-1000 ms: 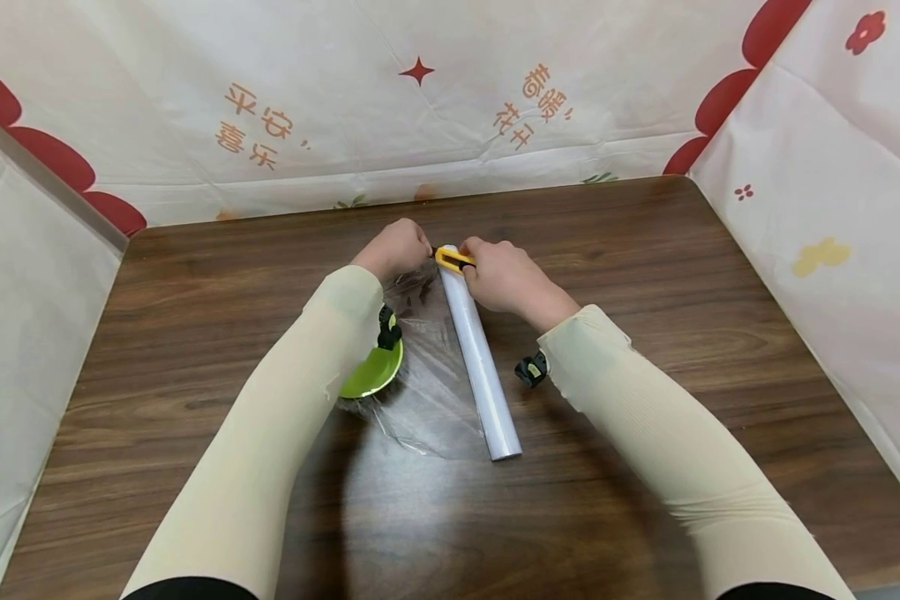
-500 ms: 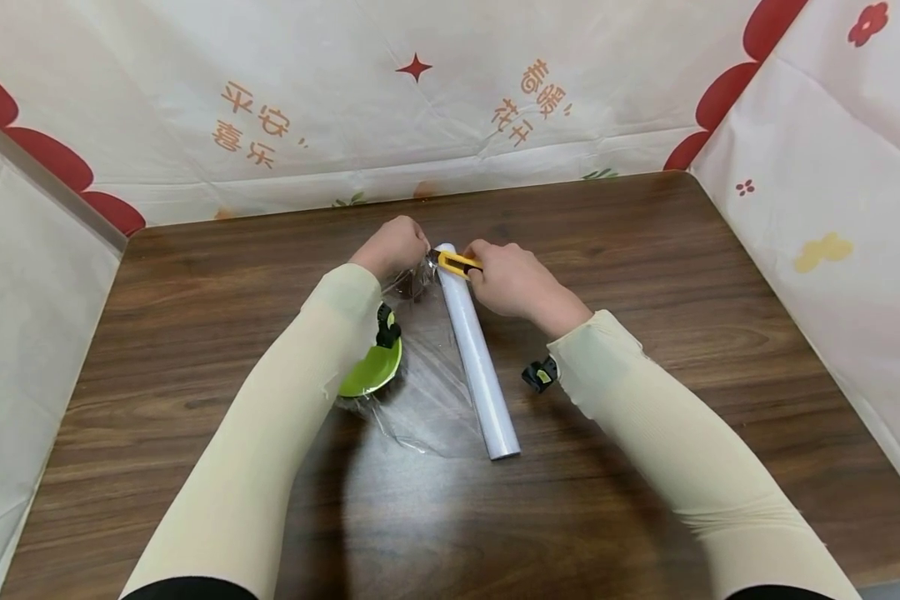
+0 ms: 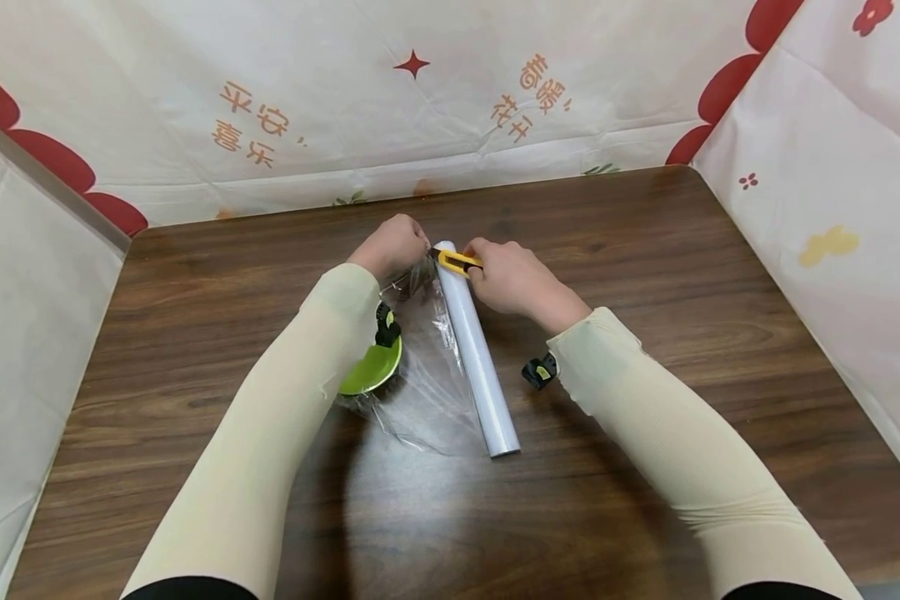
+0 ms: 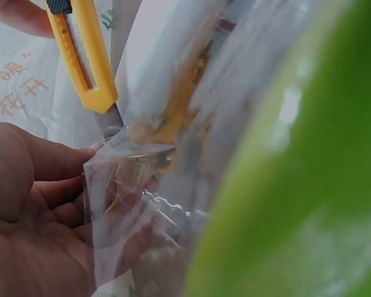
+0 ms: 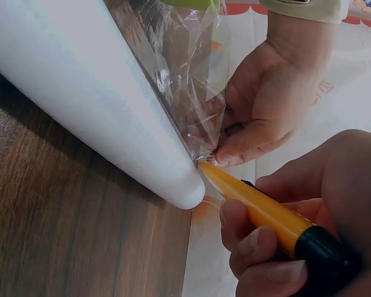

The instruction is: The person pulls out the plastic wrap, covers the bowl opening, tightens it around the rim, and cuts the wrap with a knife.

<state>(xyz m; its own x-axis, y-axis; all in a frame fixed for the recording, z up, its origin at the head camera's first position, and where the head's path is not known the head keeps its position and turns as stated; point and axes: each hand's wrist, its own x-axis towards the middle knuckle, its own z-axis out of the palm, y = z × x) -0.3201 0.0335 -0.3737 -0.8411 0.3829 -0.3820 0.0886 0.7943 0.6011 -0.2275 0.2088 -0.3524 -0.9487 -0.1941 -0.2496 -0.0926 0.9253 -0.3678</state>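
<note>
My left hand [image 3: 393, 246] pinches the far edge of a clear sheet of plastic wrap [image 4: 111, 229] between thumb and fingers. A yellow utility knife [image 3: 456, 262] with a black slider is held in my right hand [image 3: 512, 277]. In the left wrist view its blade [image 4: 109, 120] meets the film right beside my left fingertips. The white roll of plastic wrap [image 3: 476, 358] lies lengthwise on the table, its far end under the knife. Film stretches left from the roll to a green bowl [image 3: 375, 367], which my left forearm partly hides.
A brown wood-grain table [image 3: 645, 333] carries everything. White printed cloth [image 3: 330, 83] stands along its back and both sides. A black wrist camera [image 3: 540, 372] hangs under my right sleeve, close to the roll.
The knife and right hand shifted slightly right, then stayed almost still. Film beside the roll has become more bunched and creased. My left hand has barely moved.
</note>
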